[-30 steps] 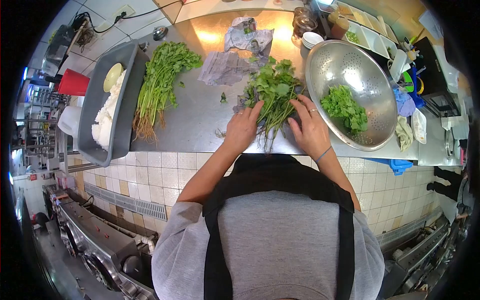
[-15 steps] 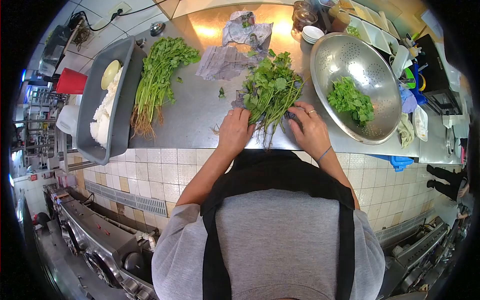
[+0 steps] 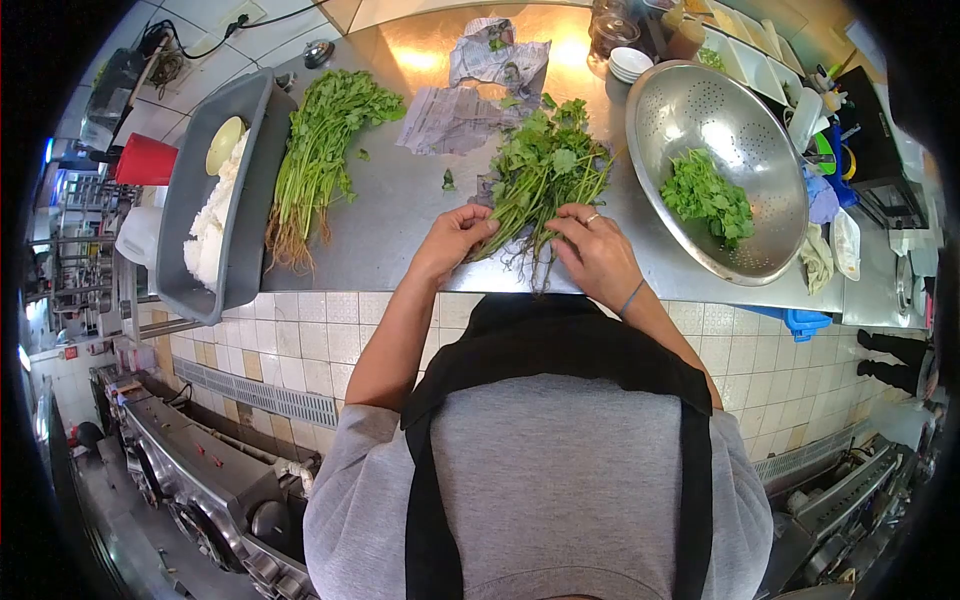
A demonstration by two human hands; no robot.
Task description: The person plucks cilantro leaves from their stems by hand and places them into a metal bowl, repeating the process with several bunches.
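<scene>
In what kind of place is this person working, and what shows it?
Probably a commercial kitchen: a large silver metal colander holds leafy green herbs, and a long stainless-steel unit, apparently a stove, stands at lower left, beside a pale, square-tiled floor.

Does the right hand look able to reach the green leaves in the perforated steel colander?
Likely yes: the right hand need only leave the green stems and clear the colander's rim; the leaves lie uncovered.
</scene>
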